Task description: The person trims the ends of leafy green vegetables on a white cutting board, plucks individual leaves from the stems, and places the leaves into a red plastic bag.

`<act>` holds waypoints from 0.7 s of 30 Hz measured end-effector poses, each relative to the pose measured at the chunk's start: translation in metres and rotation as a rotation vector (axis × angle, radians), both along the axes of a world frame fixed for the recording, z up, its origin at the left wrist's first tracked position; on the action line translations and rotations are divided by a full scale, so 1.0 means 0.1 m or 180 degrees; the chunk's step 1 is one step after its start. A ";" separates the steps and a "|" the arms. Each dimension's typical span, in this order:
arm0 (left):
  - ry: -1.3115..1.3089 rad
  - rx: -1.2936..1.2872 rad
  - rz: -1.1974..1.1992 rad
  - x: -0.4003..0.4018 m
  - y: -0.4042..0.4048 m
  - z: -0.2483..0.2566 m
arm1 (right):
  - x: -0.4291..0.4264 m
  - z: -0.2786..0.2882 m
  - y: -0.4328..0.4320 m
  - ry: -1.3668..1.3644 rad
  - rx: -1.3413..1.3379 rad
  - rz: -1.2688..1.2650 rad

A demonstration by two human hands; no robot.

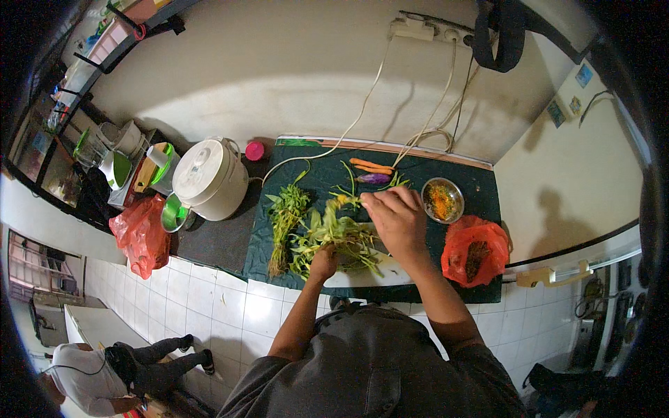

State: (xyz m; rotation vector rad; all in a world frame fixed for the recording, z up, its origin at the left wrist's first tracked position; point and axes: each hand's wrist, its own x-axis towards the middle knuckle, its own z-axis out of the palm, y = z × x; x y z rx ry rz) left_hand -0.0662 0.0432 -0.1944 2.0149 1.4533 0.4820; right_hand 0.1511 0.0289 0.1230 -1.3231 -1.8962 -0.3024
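Observation:
My left hand (324,263) is closed around the stems of some leafy greens (347,237), low over a white cutting board (360,277). Raised above the greens, my right hand (394,219) pinches the end of a leafy stem (337,205) with yellowish leaves. That stem's lower part runs down into the leaves near my left hand. Left of the board, a second bunch of greens (287,219) lies with its roots toward me. Beyond my hands are orange carrots (371,166) and a purple eggplant (373,178).
A metal bowl (442,200) of chopped vegetables and an open red plastic bag (475,253) stand to the right. Leftward are a white rice cooker (209,177) and another red bag (141,237). White cables (360,125) hang onto the table. Behind left, another person (99,373) stands.

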 end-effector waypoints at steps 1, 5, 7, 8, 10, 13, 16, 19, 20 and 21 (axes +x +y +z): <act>0.0001 -0.0003 0.0013 -0.02 -0.02 -0.05 | 0.01 0.09 0.01 0.0001 -0.0003 0.0013; -0.0438 0.0235 -0.0104 -0.10 -0.07 -0.03 | 0.00 0.50 0.03 0.0360 0.0255 0.0113; -0.0615 0.0170 -0.0156 -0.04 -0.08 0.20 | 0.09 0.50 0.03 0.0619 -0.0042 0.0018; -0.0539 -0.0181 -0.0157 0.09 -0.08 0.43 | 0.19 0.39 0.03 0.0780 -0.0151 -0.0064; -0.0437 -0.0509 -0.0080 0.14 -0.07 0.76 | 0.17 0.15 0.05 0.1210 -0.0376 -0.0094; -0.2415 -0.1813 0.0517 0.19 -0.09 1.14 | -0.01 -0.34 0.01 0.2055 -0.1230 -0.0126; -0.4973 -0.1611 0.0994 0.40 -0.11 1.65 | -0.23 -1.01 -0.14 0.2615 -0.1811 -0.0047; -0.4264 -0.1153 0.1406 0.25 0.03 1.63 | -0.41 -1.55 -0.15 0.2563 -0.1963 0.0235; -0.4141 -0.1125 0.1540 0.09 0.03 1.48 | -0.44 -1.63 -0.13 0.1898 -0.2111 0.0448; -0.4135 -0.1112 0.1576 0.04 0.02 1.45 | -0.43 -1.76 -0.10 0.1235 -0.2233 0.0627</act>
